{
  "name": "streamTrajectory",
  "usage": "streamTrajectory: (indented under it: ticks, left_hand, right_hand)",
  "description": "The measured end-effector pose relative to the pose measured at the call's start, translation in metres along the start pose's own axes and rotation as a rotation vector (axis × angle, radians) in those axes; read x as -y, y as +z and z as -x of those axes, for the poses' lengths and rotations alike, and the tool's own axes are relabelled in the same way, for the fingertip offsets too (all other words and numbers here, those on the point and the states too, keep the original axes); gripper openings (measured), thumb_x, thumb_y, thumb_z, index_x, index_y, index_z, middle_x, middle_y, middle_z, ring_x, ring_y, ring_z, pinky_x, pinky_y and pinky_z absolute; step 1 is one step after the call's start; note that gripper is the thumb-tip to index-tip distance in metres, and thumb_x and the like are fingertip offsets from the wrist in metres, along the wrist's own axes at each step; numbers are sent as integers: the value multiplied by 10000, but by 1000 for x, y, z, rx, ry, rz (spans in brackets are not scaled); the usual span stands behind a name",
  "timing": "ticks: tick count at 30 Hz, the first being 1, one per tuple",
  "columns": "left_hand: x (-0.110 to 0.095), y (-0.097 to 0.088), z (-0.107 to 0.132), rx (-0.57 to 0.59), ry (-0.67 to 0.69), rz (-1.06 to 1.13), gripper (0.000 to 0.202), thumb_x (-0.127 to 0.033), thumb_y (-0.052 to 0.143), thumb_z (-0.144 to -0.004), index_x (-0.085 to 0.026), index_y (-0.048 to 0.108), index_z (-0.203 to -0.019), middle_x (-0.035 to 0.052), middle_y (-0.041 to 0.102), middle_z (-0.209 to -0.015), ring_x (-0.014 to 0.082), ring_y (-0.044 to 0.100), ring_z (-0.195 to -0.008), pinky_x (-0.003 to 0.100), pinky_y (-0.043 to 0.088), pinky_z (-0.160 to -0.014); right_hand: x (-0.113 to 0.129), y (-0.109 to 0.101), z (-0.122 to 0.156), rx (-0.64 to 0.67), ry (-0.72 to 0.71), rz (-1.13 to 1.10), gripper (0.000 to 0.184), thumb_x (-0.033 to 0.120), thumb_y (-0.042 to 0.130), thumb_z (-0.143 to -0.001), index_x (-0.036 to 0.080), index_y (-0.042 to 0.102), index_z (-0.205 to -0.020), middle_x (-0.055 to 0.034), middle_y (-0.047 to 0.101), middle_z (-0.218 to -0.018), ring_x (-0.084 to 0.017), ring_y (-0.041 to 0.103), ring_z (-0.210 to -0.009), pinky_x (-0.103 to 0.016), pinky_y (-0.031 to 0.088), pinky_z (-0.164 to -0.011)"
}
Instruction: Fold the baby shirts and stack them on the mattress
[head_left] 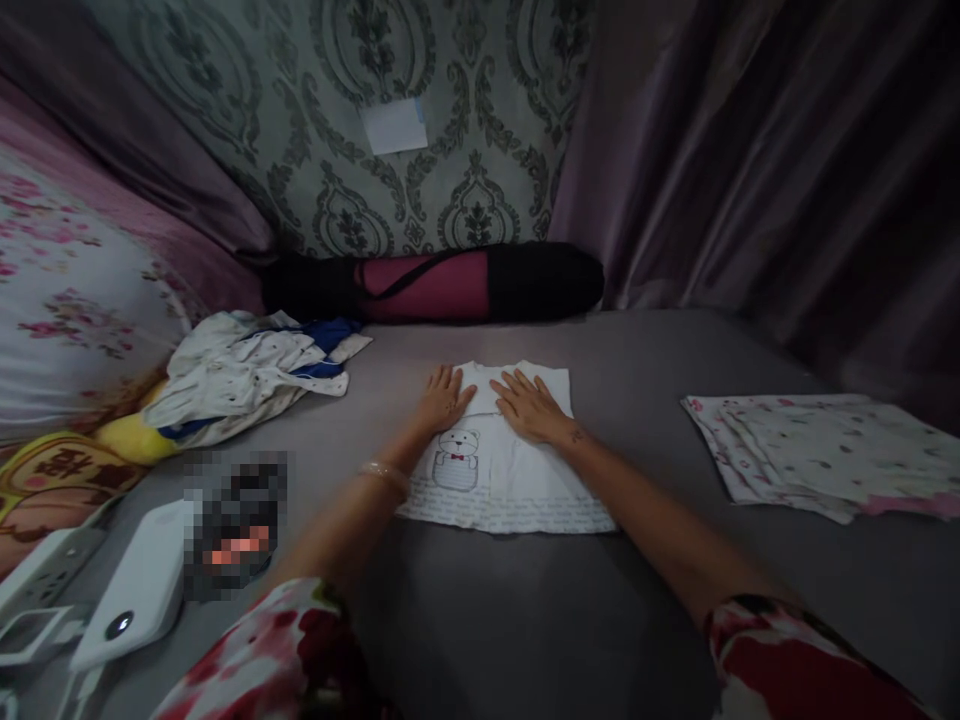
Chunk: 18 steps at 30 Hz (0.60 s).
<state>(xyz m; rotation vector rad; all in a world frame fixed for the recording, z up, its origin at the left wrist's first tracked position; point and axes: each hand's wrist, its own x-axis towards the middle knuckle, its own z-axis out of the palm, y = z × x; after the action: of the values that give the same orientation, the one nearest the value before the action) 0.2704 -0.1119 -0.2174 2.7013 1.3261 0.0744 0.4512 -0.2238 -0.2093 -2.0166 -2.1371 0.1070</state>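
Observation:
A small white baby shirt (517, 490) with a printed bear lies spread flat on the grey sheet in front of me. My left hand (442, 400) rests on its upper left edge, fingers stretched out and pointing away. On the upper right part of the shirt lies my right hand (529, 405), palm down with the fingers spread. Neither hand grips anything. The parts of the cloth beneath both palms are hidden.
A heap of crumpled clothes (247, 370) lies to the left, a stack of folded cloths (817, 450) to the right. A black and maroon roll bag (435, 285) sits along the wall. Near left are a white power bank (142, 580) and a power strip (49, 570).

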Motion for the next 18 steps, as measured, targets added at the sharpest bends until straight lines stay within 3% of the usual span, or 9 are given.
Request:
streamTrajectory:
  ticks: [5, 9, 11, 14, 18]
  left_hand:
    - [-2, -4, 0, 16, -1, -30, 675, -513, 198, -983, -80, 268, -1497, 182, 230, -1571, 311, 133, -1471, 494, 115, -1179]
    - [-20, -10, 7, -106, 281, -76, 583, -417, 189, -1003, -124, 292, -1497, 120, 222, -1587, 252, 81, -1485, 459, 35, -1198]
    - [-26, -6, 10, -69, 382, -49, 580, -427, 180, -1006, -153, 268, -1510, 88, 224, -1591, 223, 85, -1485, 418, 68, -1203]
    - [-29, 2, 13, 23, 355, -10, 596, -459, 187, -1002, -175, 226, -1525, 80, 210, -1594, 229, 109, -1482, 435, 106, -1199]
    - [-25, 7, 14, 25, 338, 9, 600, -482, 188, -998, -209, 201, -1532, 59, 207, -1596, 257, 109, -1481, 525, 107, -1185]
  right_hand:
    - [-2, 3, -4, 72, 21, -47, 527, 396, 212, -1012, 263, 323, -1509, -35, 254, -1578, -260, 139, -1461, -528, 122, -1163]
    - [-5, -7, -2, 93, -43, -14, 545, 400, 236, -1003, 211, 338, -1504, -62, 248, -1577, -260, 132, -1463, -514, 76, -1176]
    - [-7, -7, 4, 32, -104, 24, 562, 379, 249, -996, 148, 340, -1500, -83, 256, -1572, -240, 128, -1464, -464, 46, -1190]
    - [-10, -2, 12, 26, -122, 22, 585, 349, 246, -988, 81, 309, -1505, -106, 264, -1566, -222, 158, -1459, -398, 92, -1195]
    - [-13, 6, 15, 12, -124, -23, 583, 334, 254, -983, 69, 319, -1498, -110, 284, -1558, -227, 182, -1453, -403, 129, -1193]
